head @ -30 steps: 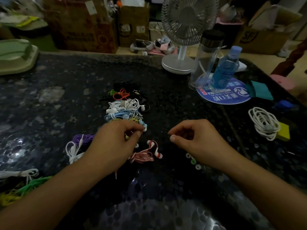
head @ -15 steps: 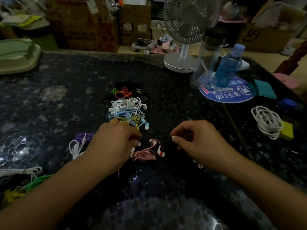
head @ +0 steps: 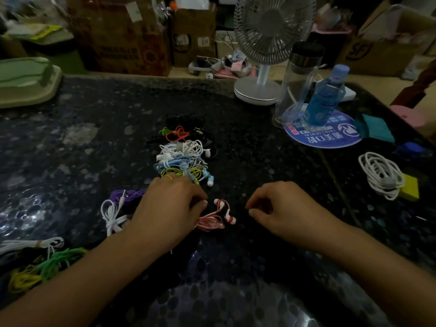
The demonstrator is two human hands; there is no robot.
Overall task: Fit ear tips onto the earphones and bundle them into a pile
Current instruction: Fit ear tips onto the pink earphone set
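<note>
A pile of bundled earphones [head: 182, 156] in white, blue, yellow, orange and black lies in the middle of the dark table. Just in front of it, my left hand [head: 168, 212] is curled, knuckles up, gripping an earphone that is mostly hidden under my palm; its jack [head: 171, 251] pokes out below my wrist. A pink-and-white earphone [head: 218, 214] lies between my hands, touching the left fingertips. The thumb and forefinger of my right hand [head: 279, 207] pinch what seems a small ear tip, barely visible.
Purple [head: 128, 195] and white [head: 112, 214] earphones lie left of my left hand, green and yellow ones [head: 47, 267] at the near left edge. A fan [head: 269, 43], a glass jar [head: 298, 83], a blue bottle [head: 326, 95] and a white cable coil [head: 379, 174] stand right.
My left hand slid slightly toward me and closed tighter beside the pink earphone. The loose ear tips by my right hand are now hidden under it. The right hand barely moved.
</note>
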